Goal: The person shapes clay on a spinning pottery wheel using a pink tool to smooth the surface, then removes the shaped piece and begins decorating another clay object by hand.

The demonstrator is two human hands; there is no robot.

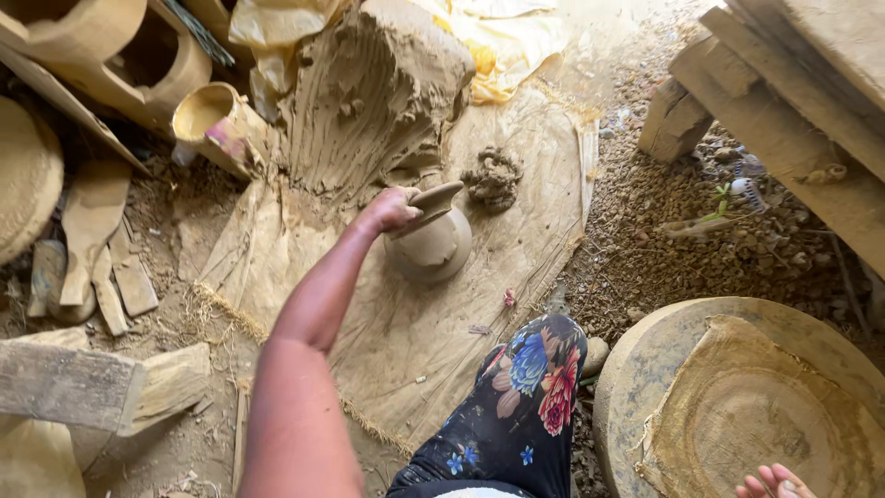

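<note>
**Unfired clay pot on the sacking**

The clay pot (431,242) is a small, round-bellied vessel of pale grey-brown clay, matte and unglazed, with a narrow neck that flares out into a flat, wide rim. It rests on a tan sackcloth sheet (479,304) spread over the earthen floor, and it leans, its mouth tipped up and toward the left hand (392,208), which closes on the rim. It lies just in front of the large furrowed clay mound (364,101), with a small lump of crumbled clay (493,177) near its right side.
</note>
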